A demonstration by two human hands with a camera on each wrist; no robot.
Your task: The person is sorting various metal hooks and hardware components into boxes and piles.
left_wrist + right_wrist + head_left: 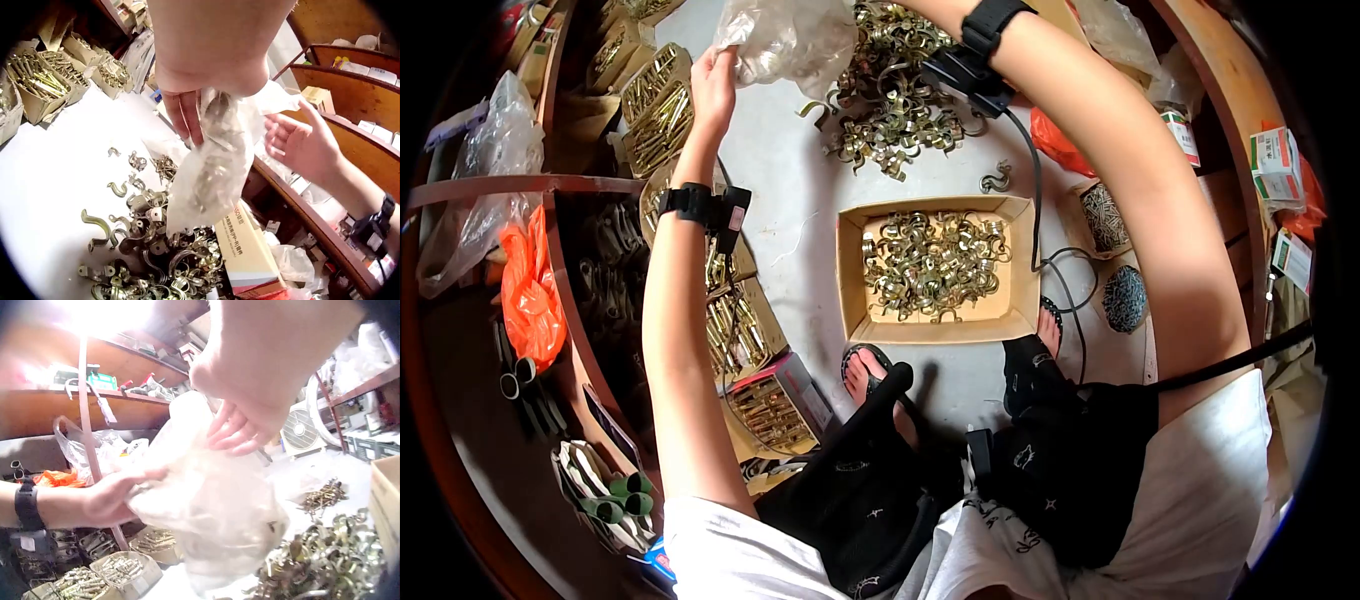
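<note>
My left hand [716,90] grips the side of a cloudy clear plastic bag [790,42]. Dim shapes show through the bag [215,162] in the left wrist view. My right hand [306,144] is at the bag's upper edge with its fingers loosely bent and the thumb apart from them; the head view cuts it off. Under and beside the bag spreads a pile of metal pipe clamps [900,100]. Closer to my feet, a cardboard box [850,290] holds more of these clamps [935,260]. One loose clamp [996,177] lies between pile and box.
Open boxes of bolts [662,125] line the left side. At right stand a box of screws [1104,215] and a dark-filled container [1125,298]. A cable [1040,200] hangs from the right wrist camera past the cardboard box. Shelves flank both sides.
</note>
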